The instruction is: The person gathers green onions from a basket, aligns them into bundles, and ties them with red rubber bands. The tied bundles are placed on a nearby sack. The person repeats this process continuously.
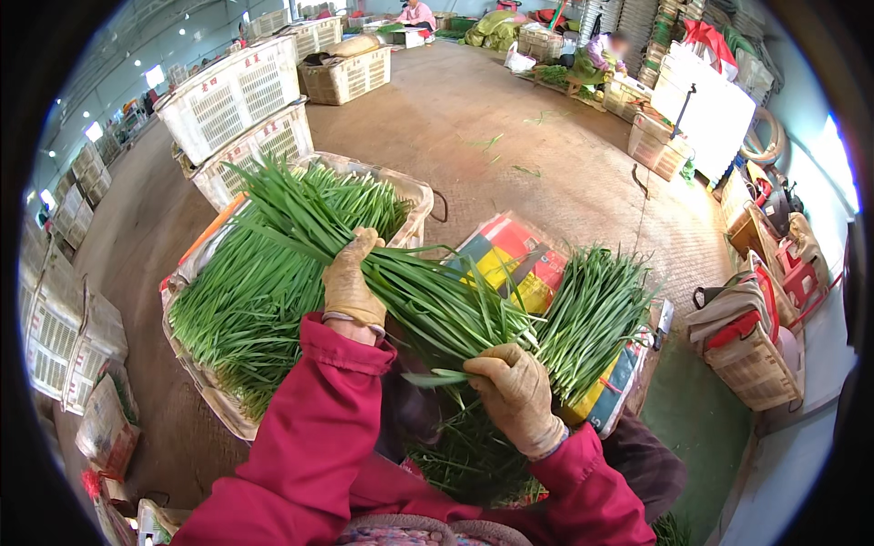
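My left hand [353,281], in a tan glove, grips a bunch of garlic chives [430,293] around its middle. The leaf tips point up and left, and the pale cut ends lie towards my right hand [515,396]. That hand, also gloved, pinches a loose chive leaf [437,378] just below those ends. To the left, a plastic crate [416,194] is packed with chives [259,280]. Another pile of chives [597,314] rests on a low stand covered with a colourful printed sack [519,263]. Dark loose leaves [471,454] lie below my hands.
White crates bearing writing [232,95] are stacked beyond the chive crate. More crates [68,334] stand far left. A crate of cloth items [751,362] sits by the right wall. Two people [601,58] [416,17] sit farther back.
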{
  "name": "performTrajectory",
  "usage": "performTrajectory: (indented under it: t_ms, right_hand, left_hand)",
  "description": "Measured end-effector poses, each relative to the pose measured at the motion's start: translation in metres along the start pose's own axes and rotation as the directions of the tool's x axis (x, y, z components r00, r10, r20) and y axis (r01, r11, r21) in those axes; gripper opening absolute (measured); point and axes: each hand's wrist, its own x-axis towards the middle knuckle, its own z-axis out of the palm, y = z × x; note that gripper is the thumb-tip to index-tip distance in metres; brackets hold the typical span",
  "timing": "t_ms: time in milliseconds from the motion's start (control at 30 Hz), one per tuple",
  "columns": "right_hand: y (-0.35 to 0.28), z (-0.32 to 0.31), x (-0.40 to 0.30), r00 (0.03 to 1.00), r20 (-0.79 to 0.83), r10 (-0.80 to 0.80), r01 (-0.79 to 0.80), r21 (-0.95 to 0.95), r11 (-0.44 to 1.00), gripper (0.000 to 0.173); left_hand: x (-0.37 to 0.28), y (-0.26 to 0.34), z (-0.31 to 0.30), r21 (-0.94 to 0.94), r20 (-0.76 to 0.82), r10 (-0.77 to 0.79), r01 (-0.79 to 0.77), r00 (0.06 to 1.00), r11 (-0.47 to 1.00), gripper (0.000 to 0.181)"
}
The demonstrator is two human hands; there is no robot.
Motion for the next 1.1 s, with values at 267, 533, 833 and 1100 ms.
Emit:
performTrajectory:
  t_ms: [267,533,833,1100]
  right_hand:
    - [-0.035,-0.052,-0.036,0.864,0.476,0.165,-0.378,0.397,0.836,0.022]
    - [-0.026,-0.088,-0.086,0.363,0.882,0.302,-0.786,0.115,0.608,0.026]
    - [-0.026,-0.047,-0.064,0.659,0.341,0.67,-0.731,0.498,0.466,0.057]
    - [-0.024,-0.004,-0.068,0.83,0.086,0.551,-0.55,0.291,0.783,0.019]
  left_hand:
    - [-0.021,0.031,-0.02,0.013,0.017,-0.019,0.018,1.0,1.0,0.026]
    - [-0.02,0.051,-0.02,0.042,-0.001,0.097,-0.097,0.995,0.994,0.028]
    - [-0.042,0.052,-0.015,0.048,0.109,0.225,-0.231,0.968,0.972,0.027]
    - [-0.053,0.037,-0.029,-0.042,0.058,0.174,-0.171,0.983,0.984,0.037]
